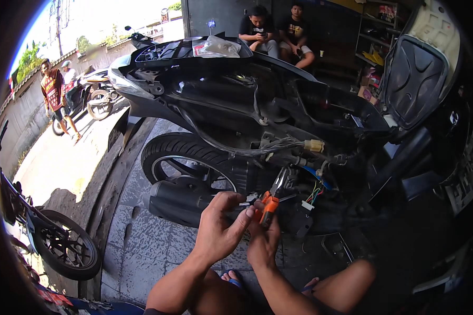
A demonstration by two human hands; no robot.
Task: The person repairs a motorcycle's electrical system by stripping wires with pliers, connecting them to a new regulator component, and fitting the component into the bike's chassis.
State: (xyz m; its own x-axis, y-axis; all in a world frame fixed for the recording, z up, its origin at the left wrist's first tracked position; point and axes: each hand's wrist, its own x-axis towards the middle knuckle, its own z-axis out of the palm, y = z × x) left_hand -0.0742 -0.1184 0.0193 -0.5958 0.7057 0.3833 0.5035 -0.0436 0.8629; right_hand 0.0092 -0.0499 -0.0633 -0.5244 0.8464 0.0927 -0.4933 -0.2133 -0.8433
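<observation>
My right hand (263, 245) is wrapped round long-nose pliers (269, 205) with orange grips, their metal jaws pointing up and away from me. Close beside it on the left, my left hand (218, 231) has its fingers curled and its thumb against the pliers' handle area. A small dark and pale piece (251, 200) shows at its fingertips; its kind cannot be made out. Just beyond the hands are the scooter's (220, 100) exposed wires: a white connector (307, 205) with coloured leads, a blue wire (316, 173) and a yellowish connector (314, 145).
The scooter's rear wheel (194, 163) and exhaust (176, 202) lie ahead to the left. Its seat (418, 73) is raised at the right. Plastic bags (218, 47) rest on top. Another motorcycle's wheel (68, 247) stands at the left. Two people sit behind; others are outside.
</observation>
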